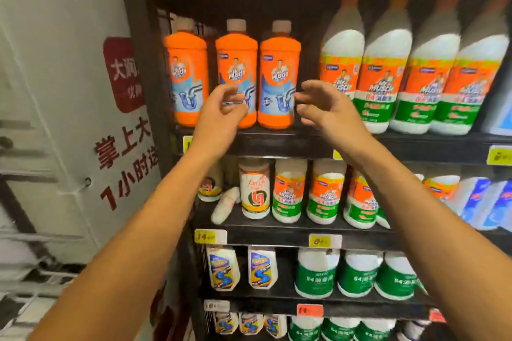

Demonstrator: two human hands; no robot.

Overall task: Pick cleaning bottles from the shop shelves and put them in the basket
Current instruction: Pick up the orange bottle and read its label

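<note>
Three orange drain-cleaner bottles stand upright in a row on the upper shelf (277, 144): left bottle (188, 69), middle bottle (235, 61), right bottle (278, 75). My left hand (221, 116) is raised in front of the middle bottle's lower part, fingers loosely curled, holding nothing. My right hand (324, 108) hovers just right of the right orange bottle, fingers spread and empty. Neither hand clearly touches a bottle. No basket is in view.
Tall white bottles with orange-green labels (388, 69) fill the upper shelf's right side. Lower shelves hold smaller white bottles (289, 191), one toppled bottle (225, 203) and green-labelled bottles (315, 274). A white banner with red characters (83, 119) stands at the left.
</note>
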